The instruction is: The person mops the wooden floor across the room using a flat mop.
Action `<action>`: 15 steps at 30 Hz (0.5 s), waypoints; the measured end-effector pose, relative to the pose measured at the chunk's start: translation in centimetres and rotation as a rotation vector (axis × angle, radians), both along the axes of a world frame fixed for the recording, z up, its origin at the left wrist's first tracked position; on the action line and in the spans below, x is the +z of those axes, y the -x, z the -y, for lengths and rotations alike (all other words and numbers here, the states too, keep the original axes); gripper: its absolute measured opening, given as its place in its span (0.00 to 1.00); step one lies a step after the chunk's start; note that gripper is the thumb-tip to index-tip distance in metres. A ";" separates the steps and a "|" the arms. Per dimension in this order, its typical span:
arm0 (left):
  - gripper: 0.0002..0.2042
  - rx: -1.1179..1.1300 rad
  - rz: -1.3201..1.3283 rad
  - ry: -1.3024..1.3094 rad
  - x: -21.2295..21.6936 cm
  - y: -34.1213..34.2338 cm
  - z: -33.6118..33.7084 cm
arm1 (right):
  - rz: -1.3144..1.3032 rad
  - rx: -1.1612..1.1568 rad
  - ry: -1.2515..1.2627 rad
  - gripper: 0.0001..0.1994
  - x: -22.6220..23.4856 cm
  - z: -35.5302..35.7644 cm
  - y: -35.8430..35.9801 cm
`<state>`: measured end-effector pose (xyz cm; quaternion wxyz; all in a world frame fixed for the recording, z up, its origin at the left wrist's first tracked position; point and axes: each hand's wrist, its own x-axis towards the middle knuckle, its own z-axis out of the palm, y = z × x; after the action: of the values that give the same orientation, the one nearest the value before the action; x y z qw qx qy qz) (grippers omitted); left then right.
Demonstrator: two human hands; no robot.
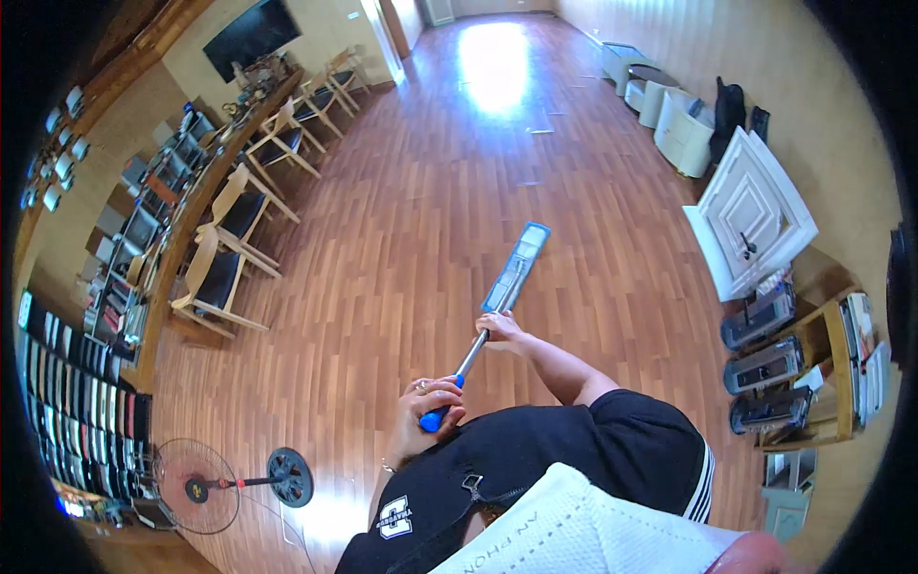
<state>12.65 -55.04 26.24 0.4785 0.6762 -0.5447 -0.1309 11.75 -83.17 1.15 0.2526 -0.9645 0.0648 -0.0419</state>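
Note:
I hold a flat mop with both hands. Its long head (525,251), pale with a blue edge, lies on the wooden floor ahead of me, slanting up to the right. A metal pole (470,356) runs from it back toward my body and ends in a blue grip. My left hand (427,407) is closed round that blue grip close to my chest. Farther along the pole, nearer the mop head, my right hand (499,328) is wrapped round the metal. The joint between pole and head is partly hidden by the right hand.
Wooden chairs (237,206) line a long counter (182,225) on the left. A standing fan (198,491) is at the lower left, its cable on the floor (411,210). White cabinet doors (748,212) lean at the right wall, near a wooden rack (841,373) and rounded white cabinets (684,134).

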 end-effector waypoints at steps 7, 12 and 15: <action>0.04 -0.430 0.023 0.031 6.1 -1.8 1.1 | 0.325 -0.474 -0.009 0.19 3.9 -4.0 11.4; 0.03 -0.721 -0.172 0.098 8.1 -1.7 3.9 | 0.254 -0.764 0.043 0.15 5.6 -8.3 19.9; 0.04 -0.854 -0.308 0.150 7.1 0.4 5.9 | 0.166 -0.985 0.119 0.13 5.2 -11.9 25.7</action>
<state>12.24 -60.90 33.36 0.5045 0.3273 -0.7052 -0.3756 -13.97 -71.26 6.31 0.1517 -0.8256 0.4895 -0.2362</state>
